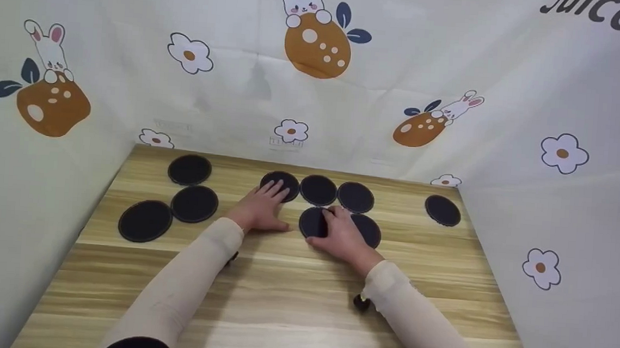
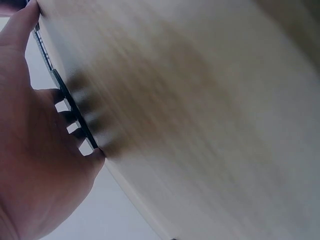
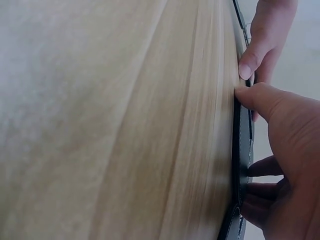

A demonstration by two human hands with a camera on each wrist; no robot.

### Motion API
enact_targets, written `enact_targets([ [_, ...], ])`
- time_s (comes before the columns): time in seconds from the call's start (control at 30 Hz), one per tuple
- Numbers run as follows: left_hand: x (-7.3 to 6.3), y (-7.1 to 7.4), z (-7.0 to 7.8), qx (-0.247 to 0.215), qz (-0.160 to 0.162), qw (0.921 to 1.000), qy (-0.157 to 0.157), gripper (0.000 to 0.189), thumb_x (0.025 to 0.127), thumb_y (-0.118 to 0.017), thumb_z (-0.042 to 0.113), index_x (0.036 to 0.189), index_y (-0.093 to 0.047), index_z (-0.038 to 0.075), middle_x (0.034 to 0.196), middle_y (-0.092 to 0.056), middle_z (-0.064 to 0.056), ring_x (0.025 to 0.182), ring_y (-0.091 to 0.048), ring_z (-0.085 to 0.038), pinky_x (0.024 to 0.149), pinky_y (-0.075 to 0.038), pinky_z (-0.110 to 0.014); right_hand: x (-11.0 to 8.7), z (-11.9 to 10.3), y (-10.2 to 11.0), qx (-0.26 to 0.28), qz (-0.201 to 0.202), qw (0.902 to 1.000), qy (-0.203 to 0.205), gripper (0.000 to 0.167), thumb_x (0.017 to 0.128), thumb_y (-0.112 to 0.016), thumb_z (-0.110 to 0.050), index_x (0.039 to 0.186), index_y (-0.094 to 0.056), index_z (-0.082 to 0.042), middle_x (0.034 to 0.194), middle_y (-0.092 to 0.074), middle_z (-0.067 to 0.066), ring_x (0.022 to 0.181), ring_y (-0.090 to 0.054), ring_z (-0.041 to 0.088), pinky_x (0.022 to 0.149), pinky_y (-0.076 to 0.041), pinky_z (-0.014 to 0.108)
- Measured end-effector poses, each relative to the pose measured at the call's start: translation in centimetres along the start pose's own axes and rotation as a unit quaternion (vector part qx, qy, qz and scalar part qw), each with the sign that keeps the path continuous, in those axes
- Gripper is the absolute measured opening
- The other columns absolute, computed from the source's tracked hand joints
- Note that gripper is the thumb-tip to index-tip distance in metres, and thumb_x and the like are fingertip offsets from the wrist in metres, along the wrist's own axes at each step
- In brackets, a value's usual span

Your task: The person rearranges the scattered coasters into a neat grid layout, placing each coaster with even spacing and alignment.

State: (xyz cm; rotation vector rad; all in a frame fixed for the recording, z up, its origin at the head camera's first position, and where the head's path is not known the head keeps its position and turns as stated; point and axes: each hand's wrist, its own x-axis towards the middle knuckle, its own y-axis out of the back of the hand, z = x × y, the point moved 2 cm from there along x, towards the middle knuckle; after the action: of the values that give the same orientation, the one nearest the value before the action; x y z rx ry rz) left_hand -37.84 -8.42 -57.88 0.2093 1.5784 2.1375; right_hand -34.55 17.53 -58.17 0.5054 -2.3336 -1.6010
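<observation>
My left hand [image 1: 260, 210] lies with outstretched fingers on a black round coaster [image 1: 283, 176] with a stitched rim, thumb spread out on the table. In the left wrist view, the fingertips rest along that coaster's thin edge. My right hand [image 1: 341, 236] grips another coaster [image 1: 311, 221] in the row below, thumb at its near edge and bent fingers at its far side; the right wrist view shows this coaster [image 3: 243, 142] edge-on. Two more coasters, a middle one [image 1: 318, 190] and a right one [image 1: 356, 197], continue the upper row. My right hand partly covers a lower right coaster [image 1: 369, 230].
At the left lie three coasters, a far one [image 1: 189, 169], a middle one [image 1: 194, 203] and a near one [image 1: 145, 221]. A single coaster [image 1: 443, 210] lies far right. Patterned cloth [image 1: 227, 103] walls the wooden table [image 1: 290, 303] at the back and sides.
</observation>
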Motion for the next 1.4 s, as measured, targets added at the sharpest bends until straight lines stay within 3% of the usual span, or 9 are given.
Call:
enact_targets([
  [0.77,0.6,-0.2,0.2,0.001,-0.006,1.0000,-0.002,0.111,0.095,-0.073,0.068,0.177,-0.025,0.011,0.185,-0.012,-0.016,0.170,-0.009,-0.038,0.134,-0.016,-0.063,-0.5,0.3,0.4,0.017,0.002,0.9998,-0.006,0.097,0.090,-0.088,-0.059,0.158,-0.057,0.003,0.161,-0.050,0.025,0.153,-0.046,0.042,0.124,-0.042,0.051],
  [0.93,0.7,-0.1,0.3,-0.002,-0.006,1.0000,-0.001,0.111,0.093,-0.075,0.067,0.176,-0.027,0.010,0.185,-0.013,-0.016,0.170,-0.010,-0.038,0.133,-0.016,-0.064,-0.6,1.3,1.3,0.034,0.015,0.9993,0.009,0.091,0.092,-0.087,-0.058,0.157,-0.059,-0.002,0.162,-0.050,0.022,0.155,-0.041,0.045,0.125,-0.040,0.054],
  [1.13,0.8,0.4,0.6,-0.001,0.005,1.0000,0.003,0.111,0.090,-0.081,0.067,0.174,-0.035,0.011,0.183,-0.021,-0.017,0.169,-0.017,-0.040,0.131,-0.021,-0.067,-1.0,3.6,3.2,0.067,0.035,0.9962,0.043,0.083,0.095,-0.089,-0.046,0.156,-0.059,0.001,0.159,-0.053,0.020,0.149,-0.046,0.040,0.123,-0.042,0.053],
  [1.4,1.0,0.4,0.2,0.000,0.025,0.9997,-0.001,0.111,0.088,-0.082,0.067,0.171,-0.040,0.007,0.180,-0.026,-0.021,0.167,-0.022,-0.040,0.129,-0.024,-0.071,-1.7,6.2,4.6,0.088,0.044,0.9949,0.022,0.082,0.097,-0.087,-0.045,0.158,-0.057,0.001,0.162,-0.050,0.021,0.153,-0.044,0.041,0.127,-0.038,0.052],
])
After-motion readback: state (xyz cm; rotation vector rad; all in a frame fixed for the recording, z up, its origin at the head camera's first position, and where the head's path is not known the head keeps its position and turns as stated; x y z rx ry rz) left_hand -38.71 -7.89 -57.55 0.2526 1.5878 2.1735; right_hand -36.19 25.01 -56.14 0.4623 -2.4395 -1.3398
